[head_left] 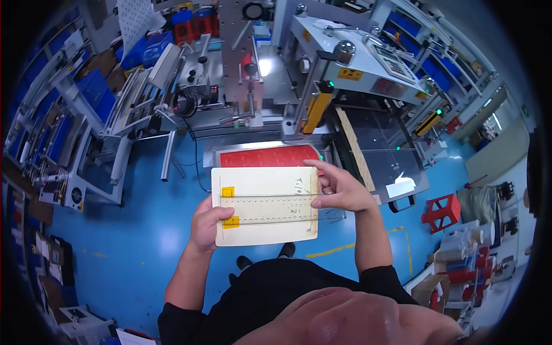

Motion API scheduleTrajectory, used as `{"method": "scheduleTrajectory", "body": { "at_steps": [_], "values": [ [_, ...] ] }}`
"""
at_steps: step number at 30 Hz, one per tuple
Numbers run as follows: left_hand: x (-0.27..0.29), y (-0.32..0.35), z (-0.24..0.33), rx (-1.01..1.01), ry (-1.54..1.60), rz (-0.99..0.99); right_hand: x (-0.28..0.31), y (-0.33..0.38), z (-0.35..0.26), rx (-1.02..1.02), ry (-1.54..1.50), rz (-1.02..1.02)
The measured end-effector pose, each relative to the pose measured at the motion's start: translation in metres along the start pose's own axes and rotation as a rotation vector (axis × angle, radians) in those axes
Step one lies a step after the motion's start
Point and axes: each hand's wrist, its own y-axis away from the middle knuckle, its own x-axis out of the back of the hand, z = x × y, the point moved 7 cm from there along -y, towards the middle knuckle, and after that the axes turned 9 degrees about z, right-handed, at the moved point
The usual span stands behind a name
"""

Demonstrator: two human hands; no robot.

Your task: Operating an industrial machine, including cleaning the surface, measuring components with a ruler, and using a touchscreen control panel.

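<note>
A: The left hand (206, 225) pinches the left edge of the cream board (265, 204), thumb by the yellow tabs (229, 207)

B: The right hand (340, 188) grips its right edge, above the red sheet (269, 156) on the machine bed (374, 155)

A: With only edge grips, it could tilt, slip and strike that sheet

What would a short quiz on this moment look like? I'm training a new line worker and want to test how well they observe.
1. True or false: both hands hold the cream board.
2. Which hand has its thumb next to the lower yellow square? A) left B) right
3. What colour is the sheet on the machine bed beyond the board?

Key: 1 true, with the right hand at the right edge; 2 A; 3 red.
</note>
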Motion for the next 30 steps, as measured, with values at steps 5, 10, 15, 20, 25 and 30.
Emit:
{"method": "scheduleTrajectory", "body": {
  "at_steps": [5, 10, 15, 20, 25, 30],
  "values": [
    [0.0, -0.014, -0.009, 0.06, -0.002, 0.01, 0.009, 0.002, 0.005, -0.002, -0.04, 0.043],
    [0.008, -0.027, -0.027, 0.115, -0.096, 0.044, 0.025, 0.002, 0.025, -0.053, 0.03, 0.149],
    [0.021, -0.036, -0.036, 0.121, 0.024, 0.154, 0.05, 0.031, 0.057, -0.027, -0.123, 0.238],
    [0.017, -0.039, -0.069, 0.157, 0.166, 0.13, 0.03, 0.055, 0.099, 0.232, -0.388, 0.133],
    [-0.002, -0.034, -0.097, 0.177, 0.178, 0.145, -0.016, 0.054, 0.101, 0.122, -0.416, 0.239],
    [-0.013, -0.043, -0.105, 0.176, 0.2, 0.098, -0.021, 0.057, 0.134, 0.002, -0.479, 0.39]
  ]
}}
